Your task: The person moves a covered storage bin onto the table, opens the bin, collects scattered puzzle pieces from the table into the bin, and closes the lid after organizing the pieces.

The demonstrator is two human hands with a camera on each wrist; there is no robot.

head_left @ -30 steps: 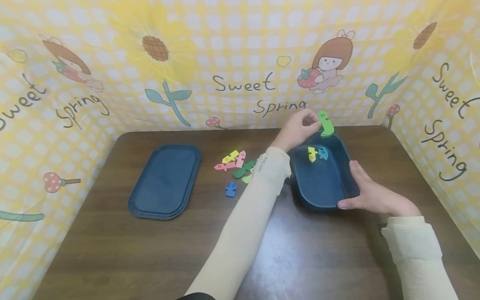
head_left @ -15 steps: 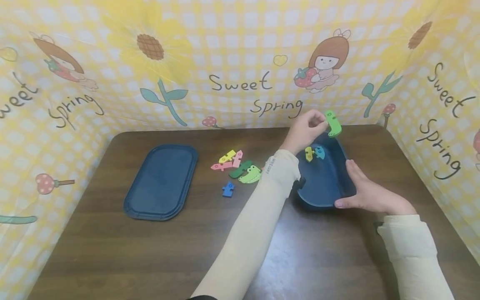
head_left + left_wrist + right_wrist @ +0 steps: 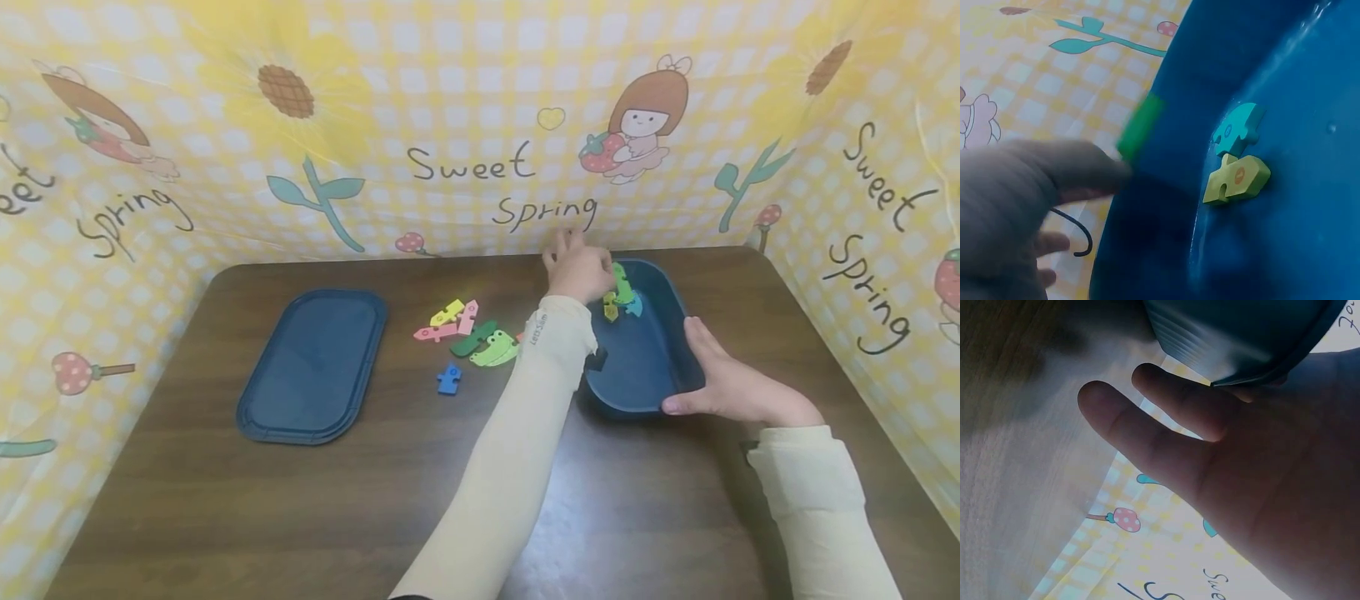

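Note:
My left hand (image 3: 579, 271) is over the far left rim of the dark blue plastic box (image 3: 678, 312), its thumb and forefinger pinching a green puzzle piece (image 3: 622, 283). In the left wrist view that green piece (image 3: 1140, 127) is blurred beside the thumb tip, against the box wall. On the box floor lie a yellow puzzle piece (image 3: 1241, 178) and a teal puzzle piece (image 3: 1239, 130), side by side. My right hand (image 3: 738, 387) rests against the box's near right corner, thumb at the near rim and straight fingers along the right side. In the right wrist view two fingers (image 3: 1141, 434) extend straight below the box.
Left of the box lie several loose puzzle pieces: a crocodile-head piece (image 3: 495, 348), a dark green one (image 3: 475, 338), pink ones (image 3: 435, 332), a yellow one (image 3: 447, 312) and a blue one (image 3: 449, 379). A dark blue lid (image 3: 313, 367) lies farther left. A patterned cloth (image 3: 450, 100) surrounds the table.
My left hand has moved left and lowered the green piece from above the far rim into the box beside the two pieces there. My right hand stays at the box's corner.

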